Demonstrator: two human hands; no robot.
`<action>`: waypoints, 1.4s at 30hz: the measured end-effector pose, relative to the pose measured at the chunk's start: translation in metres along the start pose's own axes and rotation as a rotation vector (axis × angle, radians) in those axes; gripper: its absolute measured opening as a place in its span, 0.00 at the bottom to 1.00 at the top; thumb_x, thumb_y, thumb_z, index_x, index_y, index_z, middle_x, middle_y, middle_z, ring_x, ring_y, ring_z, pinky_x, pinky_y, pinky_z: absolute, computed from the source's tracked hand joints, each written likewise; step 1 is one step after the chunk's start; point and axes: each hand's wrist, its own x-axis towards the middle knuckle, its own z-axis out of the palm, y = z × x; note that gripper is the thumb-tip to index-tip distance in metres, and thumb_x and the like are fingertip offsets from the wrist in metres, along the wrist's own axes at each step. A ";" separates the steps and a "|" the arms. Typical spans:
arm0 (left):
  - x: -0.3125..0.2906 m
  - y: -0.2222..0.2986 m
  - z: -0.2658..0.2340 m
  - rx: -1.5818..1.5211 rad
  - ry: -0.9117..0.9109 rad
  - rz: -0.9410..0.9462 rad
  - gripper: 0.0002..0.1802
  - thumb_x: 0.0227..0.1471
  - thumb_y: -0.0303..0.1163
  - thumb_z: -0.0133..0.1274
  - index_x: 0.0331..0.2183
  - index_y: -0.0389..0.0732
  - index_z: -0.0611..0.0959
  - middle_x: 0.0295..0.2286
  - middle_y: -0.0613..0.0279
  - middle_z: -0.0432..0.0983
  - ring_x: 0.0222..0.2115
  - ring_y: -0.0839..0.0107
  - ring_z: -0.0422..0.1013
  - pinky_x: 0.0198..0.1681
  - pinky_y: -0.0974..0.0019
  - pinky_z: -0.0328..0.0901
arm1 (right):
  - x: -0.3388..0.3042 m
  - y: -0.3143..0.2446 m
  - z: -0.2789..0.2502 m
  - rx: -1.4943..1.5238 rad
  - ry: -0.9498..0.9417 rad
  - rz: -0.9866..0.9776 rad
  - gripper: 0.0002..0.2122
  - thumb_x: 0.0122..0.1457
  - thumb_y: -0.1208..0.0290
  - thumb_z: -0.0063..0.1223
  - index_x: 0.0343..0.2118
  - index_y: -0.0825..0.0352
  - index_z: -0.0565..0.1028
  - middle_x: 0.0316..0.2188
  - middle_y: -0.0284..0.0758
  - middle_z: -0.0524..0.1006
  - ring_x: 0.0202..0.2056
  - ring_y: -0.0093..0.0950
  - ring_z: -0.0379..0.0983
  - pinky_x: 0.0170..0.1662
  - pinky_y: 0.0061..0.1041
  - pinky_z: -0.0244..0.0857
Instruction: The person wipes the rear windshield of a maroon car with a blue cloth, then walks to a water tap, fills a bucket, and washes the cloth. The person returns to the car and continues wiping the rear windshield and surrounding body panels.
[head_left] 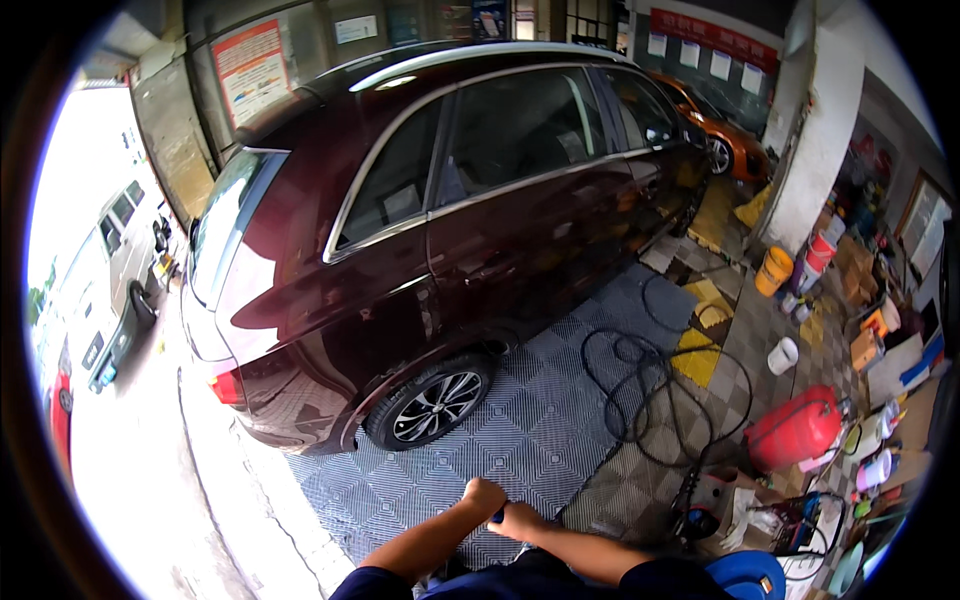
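My left hand (485,496) is closed in a fist in front of me, low in the head view. Close beside it, my right hand (520,522) is closed as well. A small dark blue thing (497,515) shows between the two hands; its kind cannot be made out, and the rest is hidden by the fingers. Beyond my hands stands a dark maroon car (400,260), its rear wheel (430,408) nearest to them. Neither hand touches the car.
A black hose (650,400) lies in loose loops on the grey floor mats (535,440). To the right are a red tank (795,430), a white bucket (783,356), a yellow bucket (773,270) and a blue drum (745,578). An orange car (735,130) stands far back.
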 end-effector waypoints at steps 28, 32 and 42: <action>-0.442 -0.291 0.395 -0.964 0.649 -0.686 0.20 0.44 0.34 0.67 0.41 0.45 0.81 0.46 0.51 0.75 0.47 0.45 0.74 0.51 0.50 0.71 | 0.191 -0.472 0.273 -0.073 -0.432 -0.233 0.20 0.67 0.54 0.52 0.32 0.71 0.80 0.27 0.47 0.81 0.31 0.44 0.79 0.40 0.42 0.70; -0.451 -0.334 0.403 -1.159 0.900 -0.693 0.12 0.47 0.32 0.65 0.37 0.44 0.85 0.51 0.48 0.74 0.50 0.45 0.74 0.53 0.50 0.71 | 0.218 -0.531 0.276 0.118 -0.307 -0.359 0.19 0.66 0.56 0.52 0.31 0.71 0.79 0.27 0.47 0.80 0.30 0.43 0.79 0.36 0.40 0.69; -0.521 -0.553 0.362 -1.131 1.072 -0.635 0.47 0.32 0.30 0.70 0.58 0.37 0.72 0.61 0.43 0.66 0.65 0.41 0.58 0.68 0.48 0.56 | 0.348 -0.752 0.205 -0.288 -0.617 -0.871 0.18 0.64 0.56 0.52 0.44 0.69 0.79 0.38 0.47 0.83 0.42 0.49 0.79 0.45 0.47 0.71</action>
